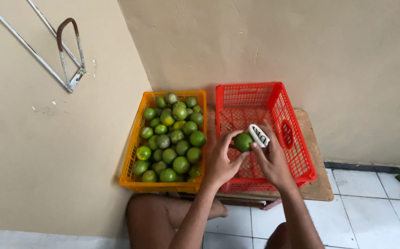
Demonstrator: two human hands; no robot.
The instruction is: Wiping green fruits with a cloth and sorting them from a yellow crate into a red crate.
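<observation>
Here, at centre frame above the red crate (pixel 296 152), our left hand (pixel 220 161) pinches the green lime (pixel 243 141) while our right hand (pixel 272 159), clamped on a white cloth (pixel 258 134), touches it; we judge a loose fingertip hold could drop it.

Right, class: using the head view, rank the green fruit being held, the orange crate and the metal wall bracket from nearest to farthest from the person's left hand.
From the left hand:
1. Green fruit, touching its fingertips, over the red crate.
2. Orange crate, just left of the hand.
3. Metal wall bracket, high on the left wall.
</observation>
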